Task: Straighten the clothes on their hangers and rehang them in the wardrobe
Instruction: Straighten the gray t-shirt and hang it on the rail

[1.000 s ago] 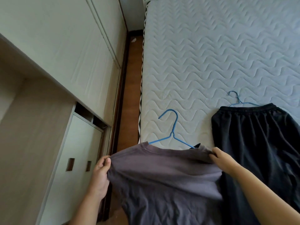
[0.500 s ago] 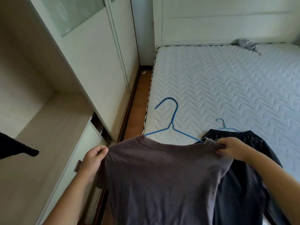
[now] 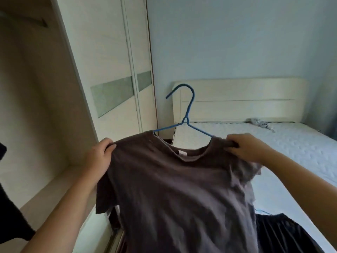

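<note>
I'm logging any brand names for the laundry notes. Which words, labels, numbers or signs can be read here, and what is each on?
No text can be read.
The small pale neck tag inside the collar of the grey T-shirt: too small and blurred to tell whether it bears print.
The blue hanger, the wardrobe doors and the headboard: no lettering shows.

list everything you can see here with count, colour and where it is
t-shirt: 1, grey-brown, held up at centre on the hanger
hanger: 1, blue, inside the t-shirt's neck, hook sticking up
black garment: 1, black, lying on the mattress at lower right
mattress: 1, white quilted, right side
headboard: 1, cream, against the far wall
small grey item: 1, grey, on the mattress near the headboard; too small to identify
wardrobe: 1, pale wood inside, open at left
sliding doors: 2, white
dark garment: 1, black, left edge
left hand: grips the left shoulder
right hand: grips the right shoulder
</note>
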The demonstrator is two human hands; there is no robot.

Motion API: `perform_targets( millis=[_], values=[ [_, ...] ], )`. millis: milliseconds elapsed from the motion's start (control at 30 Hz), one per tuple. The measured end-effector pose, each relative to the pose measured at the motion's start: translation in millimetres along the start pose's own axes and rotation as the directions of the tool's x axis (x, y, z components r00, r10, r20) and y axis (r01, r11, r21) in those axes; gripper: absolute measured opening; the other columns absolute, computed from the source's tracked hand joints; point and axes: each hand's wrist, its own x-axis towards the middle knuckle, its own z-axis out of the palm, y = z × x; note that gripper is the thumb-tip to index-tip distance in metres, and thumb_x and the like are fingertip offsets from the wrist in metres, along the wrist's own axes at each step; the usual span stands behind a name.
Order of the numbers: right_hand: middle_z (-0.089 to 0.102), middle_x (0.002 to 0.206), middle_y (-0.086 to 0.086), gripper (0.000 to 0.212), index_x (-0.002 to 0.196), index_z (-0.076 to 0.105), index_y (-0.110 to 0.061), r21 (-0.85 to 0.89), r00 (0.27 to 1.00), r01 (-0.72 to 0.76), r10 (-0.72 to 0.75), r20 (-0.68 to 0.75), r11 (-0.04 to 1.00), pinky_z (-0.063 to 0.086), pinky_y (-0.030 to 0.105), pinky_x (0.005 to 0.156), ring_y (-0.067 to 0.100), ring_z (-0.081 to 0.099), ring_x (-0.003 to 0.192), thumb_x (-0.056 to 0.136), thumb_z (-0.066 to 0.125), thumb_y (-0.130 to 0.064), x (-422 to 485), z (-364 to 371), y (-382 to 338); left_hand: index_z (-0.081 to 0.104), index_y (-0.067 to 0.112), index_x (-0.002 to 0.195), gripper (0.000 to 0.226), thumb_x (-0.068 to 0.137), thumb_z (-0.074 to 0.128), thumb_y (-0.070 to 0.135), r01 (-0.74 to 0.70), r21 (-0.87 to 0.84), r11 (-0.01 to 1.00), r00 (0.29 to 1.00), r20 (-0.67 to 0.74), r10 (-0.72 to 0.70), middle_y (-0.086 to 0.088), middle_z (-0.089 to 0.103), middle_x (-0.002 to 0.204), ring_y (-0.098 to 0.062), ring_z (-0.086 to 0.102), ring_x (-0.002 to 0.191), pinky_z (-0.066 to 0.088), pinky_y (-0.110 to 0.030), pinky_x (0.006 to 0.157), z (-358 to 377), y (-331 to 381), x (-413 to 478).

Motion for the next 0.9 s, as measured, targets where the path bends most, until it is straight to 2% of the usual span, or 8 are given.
perform_targets(
  millis=[67,133,233,333,467,567,767,900],
  values=[
    [0.054,0.074,0.004,0.02,0.07,0.046,-0.021,0.078,0.975,-0.043,0.059,-0.214,0.996,0.035,0.032,0.064,0.028,0.056,0.081,0.084,0.059,-0.027,0.2,-22.3,2.9,0.059,-0.001,0.089,0.014,0.09,0.05,0.009,0.024,0.01,1.0,0.996,-0.083,-0.023,-0.016,0.059,0.074,-0.031,0.056,0.073,0.039,-0.033,0.066,-3.8,1.7,1.9],
    [0.055,0.073,0.006,0.02,0.071,0.049,-0.017,0.105,0.938,-0.026,0.06,-0.341,0.994,0.035,0.032,0.064,0.028,0.054,0.079,0.084,0.059,-0.029,4.6,-34.5,-2.2,0.058,0.001,0.09,0.015,0.092,0.047,0.012,0.056,-0.023,0.998,0.98,-0.19,-0.059,-0.014,0.057,0.072,-0.033,0.054,0.071,0.04,-0.037,0.066,-10.6,3.0,4.0],
    [0.049,0.065,-0.004,0.029,0.062,0.043,-0.024,-0.048,0.991,0.01,-0.016,-0.133,0.999,0.035,0.03,0.064,0.027,0.054,0.079,0.084,0.059,-0.033,6.6,-39.8,-20.4,0.058,0.006,0.088,0.015,0.092,0.047,0.016,0.095,0.0,0.995,0.972,-0.218,-0.093,-0.008,0.055,0.073,-0.029,0.052,0.072,0.038,-0.034,0.066,-26.9,2.1,8.6],
    [0.053,0.069,0.002,0.021,0.067,0.052,-0.019,0.062,0.961,-0.004,0.021,-0.276,0.998,0.036,0.031,0.065,0.025,0.05,0.076,0.084,0.06,-0.028,13.9,-50.8,-29.5,0.059,0.005,0.086,0.014,0.091,0.05,0.015,0.089,0.051,0.995,0.991,-0.102,-0.083,-0.007,0.056,0.074,-0.032,0.055,0.075,0.036,-0.032,0.066,-35.0,-4.5,12.8],
    [0.048,0.061,-0.002,0.026,0.061,0.05,-0.017,0.093,0.975,0.08,-0.059,-0.216,0.992,0.033,0.03,0.064,0.025,0.049,0.074,0.081,0.064,-0.025,32.6,-41.0,-50.3,0.059,0.004,0.087,0.013,0.09,0.051,0.013,0.115,0.057,0.992,0.99,-0.084,-0.11,-0.011,0.06,0.077,-0.035,0.058,0.08,0.038,-0.033,0.069,-43.8,-8.7,11.2],
    [0.053,0.066,0.004,0.028,0.068,0.058,-0.007,0.17,0.965,-0.011,0.055,-0.256,0.985,0.034,0.031,0.062,0.029,0.054,0.077,0.077,0.068,-0.031,45.5,-37.7,-43.9,0.059,0.002,0.088,0.015,0.091,0.05,0.013,0.029,0.174,0.984,0.999,-0.041,-0.022,-0.015,0.062,0.08,-0.032,0.057,0.078,0.037,-0.032,0.067,-55.8,-6.0,7.6],
    [0.053,0.058,0.007,0.053,0.061,0.058,-0.003,0.159,0.971,-0.088,0.121,-0.207,0.983,0.034,0.032,0.055,0.024,0.049,0.063,0.075,0.063,-0.053,56.5,-24.3,-59.0,0.058,-0.004,0.091,0.017,0.091,0.047,0.009,0.056,0.281,0.958,0.984,-0.176,-0.006,-0.026,0.063,0.088,-0.042,0.057,0.084,0.032,-0.033,0.065,-85.0,-15.8,8.5],
    [0.05,0.056,0.009,0.051,0.054,0.053,-0.004,0.265,0.986,-0.02,0.062,-0.152,0.964,0.031,0.03,0.053,0.019,0.046,0.057,0.075,0.067,-0.048,58.9,-13.8,-87.4,0.054,-0.002,0.092,0.013,0.091,0.047,0.009,0.087,0.239,0.967,0.977,-0.208,-0.037,-0.021,0.059,0.085,-0.034,0.053,0.077,0.031,-0.031,0.065,-102.2,-31.2,-1.0]
  ],
)
